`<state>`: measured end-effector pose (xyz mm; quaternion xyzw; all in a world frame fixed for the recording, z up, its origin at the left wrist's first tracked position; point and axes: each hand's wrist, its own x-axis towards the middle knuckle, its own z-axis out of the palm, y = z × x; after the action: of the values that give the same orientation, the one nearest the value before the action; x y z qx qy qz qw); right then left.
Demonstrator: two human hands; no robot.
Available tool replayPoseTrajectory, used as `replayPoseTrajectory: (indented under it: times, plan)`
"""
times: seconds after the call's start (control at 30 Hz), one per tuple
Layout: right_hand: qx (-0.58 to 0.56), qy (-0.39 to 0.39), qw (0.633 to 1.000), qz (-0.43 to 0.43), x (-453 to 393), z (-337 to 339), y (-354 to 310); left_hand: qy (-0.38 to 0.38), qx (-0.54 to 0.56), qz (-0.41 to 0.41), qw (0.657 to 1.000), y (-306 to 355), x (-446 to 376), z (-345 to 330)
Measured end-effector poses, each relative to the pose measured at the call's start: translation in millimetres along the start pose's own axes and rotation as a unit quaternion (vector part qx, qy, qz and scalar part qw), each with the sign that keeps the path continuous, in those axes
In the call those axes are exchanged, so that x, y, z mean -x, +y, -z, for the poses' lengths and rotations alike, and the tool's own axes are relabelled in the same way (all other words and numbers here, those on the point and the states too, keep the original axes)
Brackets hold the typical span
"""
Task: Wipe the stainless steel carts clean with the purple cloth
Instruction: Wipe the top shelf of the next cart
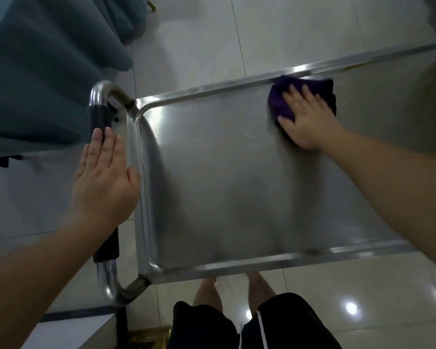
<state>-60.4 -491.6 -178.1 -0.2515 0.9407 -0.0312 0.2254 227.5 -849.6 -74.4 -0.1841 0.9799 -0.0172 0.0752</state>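
Note:
A stainless steel cart (212,187) fills the middle of the head view, its flat top tray seen from above with a raised rim all round. The purple cloth (285,96) lies bunched on the tray near the far rim, right of centre. My right hand (306,117) presses flat on the cloth with spread, straight fingers. My left hand (103,175) rests flat with straight fingers on the cart's handle (98,117), a bent steel tube with a black grip at the left end of the tray.
Teal fabric (35,71) hangs close to the handle at the upper left. Glossy pale floor tiles (287,26) surround the cart. My legs in black shorts (212,326) stand at the tray's near edge. A pale ledge (73,331) sits at the lower left.

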Motion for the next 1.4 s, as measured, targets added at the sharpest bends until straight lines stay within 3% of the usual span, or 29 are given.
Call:
replayPoseTrajectory:
  times: [0.1, 0.2, 0.47, 0.63, 0.73, 0.83, 0.97, 1.1, 1.23, 1.3, 1.4]
  plan:
    - [0.0, -0.019, 1.0, -0.017, -35, 17, 5, -0.003, 0.003, 0.003, 1.0, 2, 0, 2]
    - [-0.017, -0.014, 1.0, -0.007, -16, 11, 4, 0.001, 0.006, 0.001, 1.0, 4, 1, 3]
    - [-0.019, 0.007, 0.998, 0.051, 183, -73, 25, 0.022, 0.006, -0.012, 1.0, -8, -4, -9]
    - [-0.004, 0.005, 1.0, -0.028, 257, -106, 21, 0.036, 0.011, -0.015, 0.999, -11, -5, -12]
    - [-0.028, 0.037, 0.992, -0.116, 268, -125, -29, 0.037, 0.021, -0.021, 0.999, -10, -4, -10]
    - [-0.036, 0.064, 0.99, -0.117, 263, -144, -105, 0.039, 0.026, -0.034, 0.998, -7, -2, -6]
    - [-0.071, 0.086, 0.992, -0.055, 252, -166, -220, 0.043, 0.035, -0.038, 0.998, -6, -2, -4]
    - [-0.062, 0.038, 0.991, 0.116, 239, -176, -301, 0.045, 0.043, -0.042, 0.997, -8, -2, -7]
    - [-0.028, -0.003, 0.975, 0.221, 226, -166, -267, 0.052, 0.052, -0.044, 0.996, -8, -4, -7]
    - [-0.021, 0.014, 0.983, 0.183, 223, -155, -218, 0.054, 0.058, -0.046, 0.996, -8, -4, -8]
    - [-0.051, 0.058, 0.997, 0.03, 227, -134, -135, 0.053, 0.068, -0.046, 0.995, -9, -3, -7]
